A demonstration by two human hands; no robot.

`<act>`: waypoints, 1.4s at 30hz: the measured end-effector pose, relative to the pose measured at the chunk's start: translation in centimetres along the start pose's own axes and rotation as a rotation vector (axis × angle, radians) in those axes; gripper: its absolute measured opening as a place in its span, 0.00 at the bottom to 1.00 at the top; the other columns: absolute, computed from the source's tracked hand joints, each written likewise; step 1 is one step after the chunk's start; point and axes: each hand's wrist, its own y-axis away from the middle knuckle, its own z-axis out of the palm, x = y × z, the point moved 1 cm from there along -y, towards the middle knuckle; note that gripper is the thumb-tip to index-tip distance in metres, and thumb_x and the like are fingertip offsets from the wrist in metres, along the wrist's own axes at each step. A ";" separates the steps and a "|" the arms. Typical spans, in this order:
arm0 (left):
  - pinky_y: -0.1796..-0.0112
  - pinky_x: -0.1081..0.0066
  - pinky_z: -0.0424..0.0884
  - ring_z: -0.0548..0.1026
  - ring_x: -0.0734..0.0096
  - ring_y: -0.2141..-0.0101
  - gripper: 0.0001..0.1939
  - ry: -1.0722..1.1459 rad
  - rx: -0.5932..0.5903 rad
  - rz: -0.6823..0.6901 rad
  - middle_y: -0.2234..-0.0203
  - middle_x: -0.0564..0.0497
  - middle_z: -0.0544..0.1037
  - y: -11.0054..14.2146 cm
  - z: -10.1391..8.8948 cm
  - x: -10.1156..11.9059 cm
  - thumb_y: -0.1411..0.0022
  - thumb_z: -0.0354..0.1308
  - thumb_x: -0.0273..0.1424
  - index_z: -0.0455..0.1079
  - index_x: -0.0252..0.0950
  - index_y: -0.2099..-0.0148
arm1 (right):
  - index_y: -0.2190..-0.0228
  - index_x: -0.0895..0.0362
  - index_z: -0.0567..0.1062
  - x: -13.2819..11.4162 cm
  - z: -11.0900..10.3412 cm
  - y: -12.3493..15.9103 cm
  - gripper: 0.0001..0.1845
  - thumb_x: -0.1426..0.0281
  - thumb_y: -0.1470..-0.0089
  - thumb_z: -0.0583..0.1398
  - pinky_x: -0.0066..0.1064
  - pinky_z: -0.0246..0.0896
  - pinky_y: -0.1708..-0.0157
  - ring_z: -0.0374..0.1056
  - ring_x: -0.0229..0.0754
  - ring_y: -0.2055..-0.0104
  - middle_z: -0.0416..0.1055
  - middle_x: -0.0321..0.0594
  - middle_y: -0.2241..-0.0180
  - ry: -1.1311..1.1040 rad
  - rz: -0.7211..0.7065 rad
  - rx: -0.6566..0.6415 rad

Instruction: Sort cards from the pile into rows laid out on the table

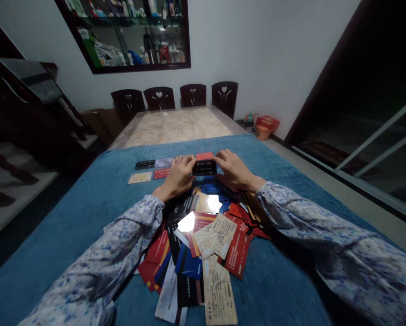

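My left hand [179, 175] and my right hand [233, 170] both pinch a black card [204, 168] by its two ends, low over the blue cloth [87, 213]. Beside the black card, on its far and left sides, lie a red card [204, 155], a pale card [163, 162], a black card [145, 164], a second red card [161, 173] and a beige card [140, 177], set out in rows. Nearer to me a loose heap of several cards [203, 244] in red, black, blue and beige spreads between my forearms.
The blue cloth covers the near half of a long table; bare marble top [175, 127] shows beyond it. Several dark chairs [192, 95] stand at the far end. A red basket [266, 124] sits on the floor at the right. A glass door [386, 149] is further right.
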 end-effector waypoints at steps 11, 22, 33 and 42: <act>0.49 0.50 0.68 0.68 0.46 0.48 0.29 -0.041 -0.063 -0.097 0.47 0.37 0.73 2.1 -1.0 -4.6 0.45 0.61 0.27 0.69 0.34 0.39 | 0.50 0.57 0.74 -1.9 3.2 -4.8 0.25 0.66 0.49 0.69 0.42 0.60 0.57 0.61 0.54 0.52 0.69 0.52 0.51 -0.083 -0.084 -0.005; 0.48 0.49 0.67 0.67 0.47 0.47 0.25 -0.018 -0.157 -0.164 0.48 0.40 0.72 4.8 -2.2 -8.9 0.42 0.60 0.30 0.70 0.37 0.41 | 0.51 0.61 0.76 -4.7 5.4 -9.1 0.23 0.67 0.48 0.66 0.40 0.59 0.56 0.60 0.52 0.53 0.68 0.52 0.53 -0.195 -0.130 -0.116; 0.46 0.47 0.65 0.66 0.46 0.44 0.25 -0.050 -0.277 -0.245 0.46 0.38 0.71 5.6 -3.0 -11.6 0.39 0.58 0.31 0.69 0.34 0.39 | 0.48 0.60 0.76 -6.2 6.4 -12.6 0.26 0.60 0.45 0.64 0.38 0.57 0.56 0.61 0.54 0.48 0.68 0.53 0.49 -0.192 -0.084 -0.280; 0.45 0.46 0.66 0.65 0.45 0.43 0.29 -0.031 -0.289 -0.304 0.44 0.38 0.71 6.1 -3.6 -14.9 0.41 0.56 0.33 0.68 0.34 0.37 | 0.47 0.61 0.77 -7.3 6.9 -16.1 0.28 0.56 0.43 0.64 0.37 0.55 0.57 0.61 0.55 0.46 0.69 0.54 0.47 -0.168 -0.101 -0.365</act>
